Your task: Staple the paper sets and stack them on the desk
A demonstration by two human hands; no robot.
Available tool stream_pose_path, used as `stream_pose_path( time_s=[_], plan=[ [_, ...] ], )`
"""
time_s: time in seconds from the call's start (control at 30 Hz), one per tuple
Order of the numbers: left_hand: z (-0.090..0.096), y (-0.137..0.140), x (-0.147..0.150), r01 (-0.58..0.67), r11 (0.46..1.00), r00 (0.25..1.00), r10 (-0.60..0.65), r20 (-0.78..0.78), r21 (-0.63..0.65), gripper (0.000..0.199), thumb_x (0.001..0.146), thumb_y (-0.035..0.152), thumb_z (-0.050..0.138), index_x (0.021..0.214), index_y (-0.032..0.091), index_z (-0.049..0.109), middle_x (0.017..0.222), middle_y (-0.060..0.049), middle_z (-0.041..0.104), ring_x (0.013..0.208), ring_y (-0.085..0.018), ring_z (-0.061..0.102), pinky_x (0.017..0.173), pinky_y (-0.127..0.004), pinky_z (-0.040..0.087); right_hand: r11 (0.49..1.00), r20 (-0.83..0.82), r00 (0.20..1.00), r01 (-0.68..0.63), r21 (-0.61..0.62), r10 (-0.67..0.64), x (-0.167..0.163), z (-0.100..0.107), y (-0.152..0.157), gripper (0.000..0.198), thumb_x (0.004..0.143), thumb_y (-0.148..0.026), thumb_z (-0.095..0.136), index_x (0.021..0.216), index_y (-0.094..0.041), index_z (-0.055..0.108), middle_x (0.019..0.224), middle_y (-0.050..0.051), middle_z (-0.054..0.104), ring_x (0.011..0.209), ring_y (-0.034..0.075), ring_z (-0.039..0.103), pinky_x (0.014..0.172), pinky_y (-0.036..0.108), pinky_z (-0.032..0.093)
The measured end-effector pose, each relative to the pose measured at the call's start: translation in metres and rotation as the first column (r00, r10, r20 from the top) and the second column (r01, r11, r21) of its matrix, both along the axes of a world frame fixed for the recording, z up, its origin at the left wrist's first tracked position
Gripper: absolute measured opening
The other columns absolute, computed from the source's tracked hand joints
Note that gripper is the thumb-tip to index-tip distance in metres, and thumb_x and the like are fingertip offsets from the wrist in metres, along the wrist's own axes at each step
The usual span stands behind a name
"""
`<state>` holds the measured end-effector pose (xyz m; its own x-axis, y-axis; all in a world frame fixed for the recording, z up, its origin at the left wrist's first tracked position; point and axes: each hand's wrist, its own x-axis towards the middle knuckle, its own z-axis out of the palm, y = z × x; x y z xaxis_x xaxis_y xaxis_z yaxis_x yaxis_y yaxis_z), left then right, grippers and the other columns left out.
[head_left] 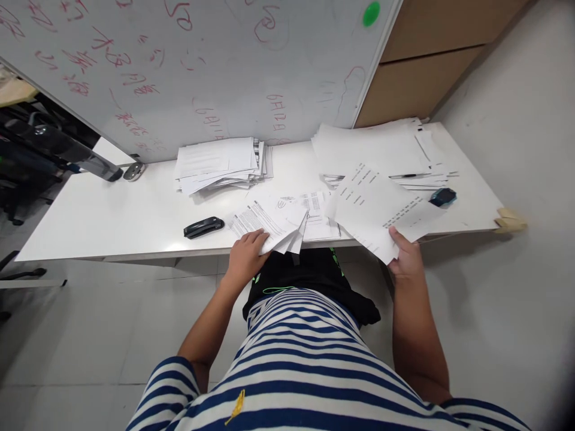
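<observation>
Several printed sheets of paper (265, 218) are gripped at their near edge by my left hand (247, 254), over the table's front edge. My right hand (406, 254) pinches another printed sheet (363, 206) by its near right corner, thumb on top; the sheet is raised and tilted. Between the two hands, more printed papers (318, 209) lie on the white table (135, 221), partly covered by the held sheets. Just left of my left hand's papers rests a black stapler (203, 227).
Behind stand a paper stack (220, 158) and a larger one (372, 143) with a black pen (408, 176). A dark blue object (443, 197) sits at the right, a bottle (76, 152) at the left. A whiteboard (233, 66) and cardboard boxes (417, 84) close off the back.
</observation>
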<state>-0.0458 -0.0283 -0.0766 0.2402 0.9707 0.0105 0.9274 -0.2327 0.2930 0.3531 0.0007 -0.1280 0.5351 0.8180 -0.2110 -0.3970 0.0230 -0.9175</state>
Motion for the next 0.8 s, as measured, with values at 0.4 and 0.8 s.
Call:
stream_pose_path(
  time_s=[0.4,0.8],
  plan=[
    [-0.001,0.000,0.093,-0.201,0.969,0.807,0.248,0.536,-0.146,0.086,0.073,0.066,0.079,0.144,0.024,0.054,0.169,-0.017,0.028,0.160,-0.043,0.004,0.125,-0.065,-0.002,1.000,-0.012,1.000,0.023,-0.008,-0.023,-0.004,0.004,0.002,0.055,0.061,-0.026,0.089,0.111,-0.014,0.073,0.123,0.012,0.074,0.128,0.028,0.064,0.110,0.038,0.052],
    [-0.004,0.060,-0.025,-0.388,0.918,0.884,0.343,0.318,0.086,0.059,0.098,0.055,0.047,0.138,0.013,0.057,0.152,-0.022,0.053,0.150,-0.035,0.038,0.125,-0.054,0.022,0.999,-0.028,0.999,0.042,0.003,-0.042,-0.002,-0.007,0.004,0.048,0.061,-0.025,0.090,0.106,-0.014,0.075,0.118,0.013,0.076,0.122,0.028,0.067,0.106,0.035,0.054]
  ],
)
